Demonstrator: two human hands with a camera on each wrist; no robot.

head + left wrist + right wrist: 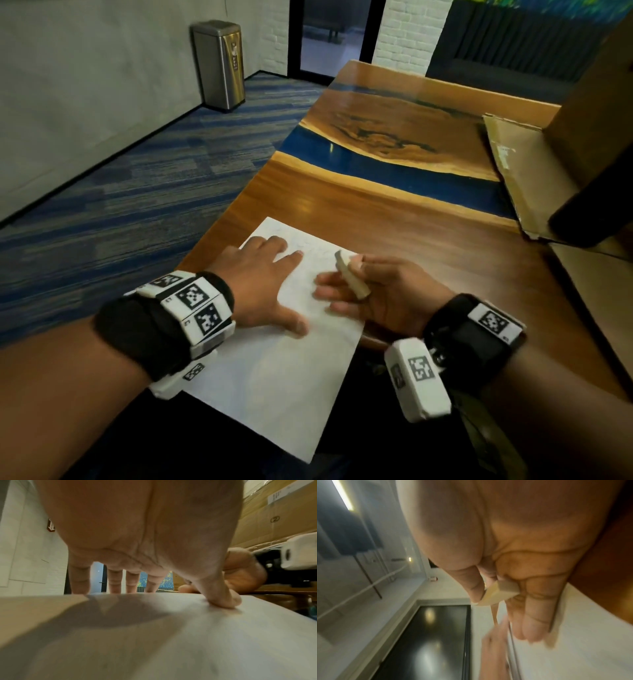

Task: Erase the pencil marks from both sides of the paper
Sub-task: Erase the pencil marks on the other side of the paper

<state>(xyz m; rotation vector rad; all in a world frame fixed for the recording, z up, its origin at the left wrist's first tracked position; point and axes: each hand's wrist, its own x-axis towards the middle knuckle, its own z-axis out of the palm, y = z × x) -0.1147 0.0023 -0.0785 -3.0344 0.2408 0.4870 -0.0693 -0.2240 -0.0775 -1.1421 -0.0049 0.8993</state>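
Observation:
A white sheet of paper (284, 370) lies on the wooden table near its front edge, with faint pencil marks (308, 245) at its far end. My left hand (260, 284) lies flat on the paper's upper left, fingers spread; the thumb (221, 595) presses the paper (171, 635). My right hand (370, 291) is turned on its side over the paper's right edge and pinches a cream eraser (351, 274) between thumb and forefinger; the other fingers are stretched toward the left hand. The right wrist view shows the eraser (498, 593) held by the thumb (471, 582), above the paper (582, 649).
A flattened cardboard sheet (524, 171) and a big cardboard box (596, 113) take up the table's right side. The wood-and-blue-resin table (394, 150) stretches away beyond the paper. A steel bin (221, 65) stands on the carpet at the left.

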